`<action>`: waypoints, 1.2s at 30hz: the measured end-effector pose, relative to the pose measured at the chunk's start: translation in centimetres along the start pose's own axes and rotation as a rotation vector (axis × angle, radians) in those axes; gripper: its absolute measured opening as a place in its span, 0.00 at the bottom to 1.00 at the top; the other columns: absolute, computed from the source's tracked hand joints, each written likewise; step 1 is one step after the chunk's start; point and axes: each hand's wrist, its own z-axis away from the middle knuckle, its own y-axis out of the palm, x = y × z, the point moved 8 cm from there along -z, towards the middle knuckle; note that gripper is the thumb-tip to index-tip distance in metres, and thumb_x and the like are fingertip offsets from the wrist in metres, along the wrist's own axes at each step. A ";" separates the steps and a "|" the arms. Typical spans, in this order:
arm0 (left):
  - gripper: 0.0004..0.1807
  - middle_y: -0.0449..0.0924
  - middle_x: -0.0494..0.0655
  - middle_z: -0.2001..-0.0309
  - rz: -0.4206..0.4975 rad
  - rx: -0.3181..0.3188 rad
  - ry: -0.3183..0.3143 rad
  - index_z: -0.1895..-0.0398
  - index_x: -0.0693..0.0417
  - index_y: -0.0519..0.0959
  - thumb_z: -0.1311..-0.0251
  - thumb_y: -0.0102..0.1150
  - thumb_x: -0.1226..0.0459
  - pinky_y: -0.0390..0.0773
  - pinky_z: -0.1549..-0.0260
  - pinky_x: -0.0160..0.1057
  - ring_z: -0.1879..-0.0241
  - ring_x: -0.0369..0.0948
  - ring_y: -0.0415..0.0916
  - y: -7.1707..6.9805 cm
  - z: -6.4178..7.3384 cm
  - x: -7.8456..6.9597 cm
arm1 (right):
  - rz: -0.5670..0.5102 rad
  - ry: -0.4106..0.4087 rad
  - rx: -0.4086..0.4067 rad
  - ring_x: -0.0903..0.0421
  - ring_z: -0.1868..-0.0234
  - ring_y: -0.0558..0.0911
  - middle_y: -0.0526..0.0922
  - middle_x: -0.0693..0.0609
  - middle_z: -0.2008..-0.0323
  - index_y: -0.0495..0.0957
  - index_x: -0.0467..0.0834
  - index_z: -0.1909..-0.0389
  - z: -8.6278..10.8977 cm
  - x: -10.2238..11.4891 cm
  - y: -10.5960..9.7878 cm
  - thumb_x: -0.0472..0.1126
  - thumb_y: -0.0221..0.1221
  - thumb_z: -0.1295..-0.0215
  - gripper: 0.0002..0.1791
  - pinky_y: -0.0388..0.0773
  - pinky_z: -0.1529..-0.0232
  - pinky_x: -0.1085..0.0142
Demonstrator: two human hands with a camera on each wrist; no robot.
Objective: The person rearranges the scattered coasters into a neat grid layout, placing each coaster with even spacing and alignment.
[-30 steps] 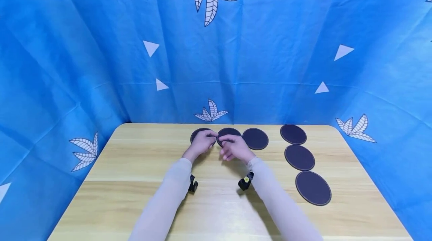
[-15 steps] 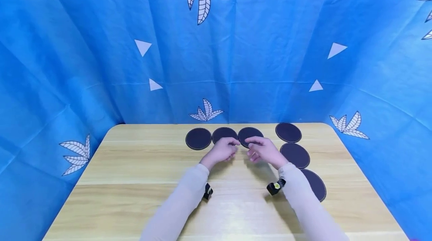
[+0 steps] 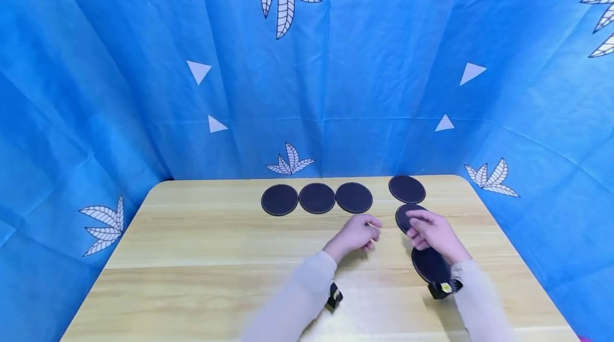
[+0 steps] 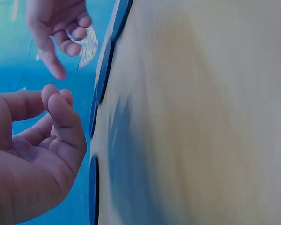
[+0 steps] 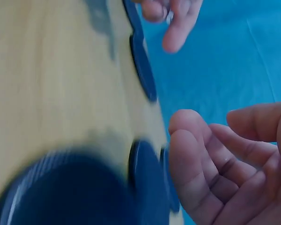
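My left hand (image 3: 356, 233) is held over the table in front of a row of three dark round coasters (image 3: 317, 198), its fingers loosely curled around nothing. In the left wrist view, the thumb and fingertips of that left hand (image 4: 42, 150) come close together with no object there. Over the right-hand column of three similar coasters (image 3: 407, 189) hovers my right hand (image 3: 435, 233), likewise holding nothing. It partly covers the middle and front coasters (image 3: 428, 264). In the right wrist view, a gap shows between thumb and fingers of the right hand (image 5: 234, 173).
The light wooden table (image 3: 216, 246) has a rounded far edge. Blue cloth (image 3: 364, 65) with white leaf and triangle prints hangs behind it and at both sides. A small black camera (image 3: 443, 288) sits on the right wrist, another (image 3: 334, 296) on the left.
Both hands have moved right and nearer, from over the back row towards the right column. The coasters keep their layout. The head view has turned slightly right.
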 end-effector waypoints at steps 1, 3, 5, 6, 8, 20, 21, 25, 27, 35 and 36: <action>0.15 0.82 0.52 0.72 0.005 -0.001 -0.009 0.48 0.64 0.81 0.37 0.56 0.74 0.78 0.82 0.34 0.83 0.39 0.73 0.8 0.2 0.0 | 0.010 0.015 -0.014 0.49 0.76 0.84 0.83 0.39 0.70 0.65 0.25 0.34 0.5 -0.7 -0.8 0.34 0.50 0.23 0.23 0.85 0.73 0.56; 0.15 0.81 0.51 0.73 0.018 -0.002 -0.028 0.49 0.63 0.81 0.38 0.56 0.75 0.76 0.84 0.32 0.84 0.38 0.71 2.4 0.5 0.0 | 0.044 0.040 -0.039 0.51 0.78 0.82 0.83 0.41 0.71 0.65 0.25 0.34 1.5 -1.9 -2.3 0.34 0.49 0.23 0.23 0.83 0.76 0.59; 0.15 0.80 0.51 0.75 0.030 0.002 -0.049 0.49 0.63 0.81 0.39 0.56 0.76 0.75 0.85 0.31 0.85 0.38 0.70 3.8 1.0 0.0 | 0.082 0.075 -0.066 0.54 0.80 0.80 0.82 0.43 0.73 0.65 0.25 0.34 2.5 -3.1 -3.7 0.35 0.49 0.23 0.23 0.81 0.79 0.62; 0.16 0.80 0.51 0.76 0.034 0.003 -0.061 0.49 0.62 0.80 0.40 0.57 0.76 0.74 0.86 0.31 0.85 0.38 0.70 4.5 1.2 0.0 | 0.118 0.086 -0.072 0.55 0.82 0.78 0.81 0.44 0.74 0.65 0.25 0.34 2.9 -3.5 -4.3 0.35 0.49 0.23 0.23 0.79 0.81 0.63; 0.19 0.78 0.51 0.79 0.038 0.013 -0.093 0.45 0.62 0.78 0.40 0.57 0.76 0.73 0.88 0.31 0.87 0.38 0.69 5.7 1.6 0.3 | 0.184 0.115 -0.081 0.56 0.84 0.74 0.79 0.46 0.76 0.65 0.26 0.33 3.7 -4.4 -5.5 0.37 0.48 0.23 0.24 0.74 0.84 0.65; 0.32 0.75 0.52 0.82 -0.008 0.039 -0.205 0.30 0.60 0.68 0.40 0.60 0.72 0.80 0.88 0.41 0.88 0.41 0.72 9.3 3.5 0.2 | 0.326 0.229 -0.034 0.52 0.81 0.75 0.71 0.48 0.79 0.61 0.24 0.31 6.9 -6.8 -6.5 0.41 0.50 0.21 0.29 0.77 0.83 0.61; 0.29 0.75 0.52 0.82 -0.013 0.040 -0.202 0.33 0.60 0.71 0.41 0.60 0.72 0.81 0.88 0.41 0.88 0.41 0.73 9.5 3.5 0.1 | 0.323 0.232 -0.036 0.52 0.81 0.76 0.72 0.48 0.80 0.62 0.24 0.32 7.1 -6.6 -6.3 0.41 0.51 0.21 0.29 0.77 0.82 0.61; 0.19 0.75 0.54 0.81 -0.012 0.020 -0.188 0.47 0.59 0.76 0.43 0.60 0.72 0.80 0.89 0.41 0.87 0.41 0.73 10.0 3.5 -0.1 | 0.300 0.236 -0.047 0.52 0.79 0.76 0.73 0.47 0.80 0.66 0.24 0.36 7.7 -6.3 -5.8 0.40 0.52 0.23 0.25 0.79 0.80 0.61; 0.19 0.76 0.54 0.81 0.000 0.009 -0.186 0.46 0.59 0.76 0.42 0.59 0.73 0.80 0.89 0.41 0.86 0.42 0.74 10.1 3.5 0.0 | 0.285 0.240 -0.059 0.53 0.78 0.76 0.73 0.47 0.79 0.67 0.24 0.38 7.8 -6.3 -5.7 0.38 0.52 0.23 0.23 0.79 0.79 0.61; 0.27 0.78 0.55 0.75 0.166 0.059 -0.200 0.36 0.58 0.69 0.39 0.60 0.73 0.83 0.85 0.44 0.82 0.43 0.76 10.2 3.1 1.0 | 0.192 0.257 -0.116 0.53 0.74 0.77 0.75 0.46 0.73 0.66 0.24 0.39 8.3 -7.1 -5.9 0.36 0.52 0.24 0.21 0.82 0.75 0.61; 0.28 0.78 0.55 0.75 0.188 0.069 -0.204 0.35 0.57 0.68 0.39 0.60 0.74 0.83 0.84 0.45 0.81 0.43 0.76 10.3 3.0 1.1 | 0.177 0.253 -0.126 0.53 0.74 0.77 0.75 0.47 0.73 0.66 0.25 0.39 8.4 -7.2 -5.9 0.35 0.53 0.25 0.21 0.82 0.75 0.61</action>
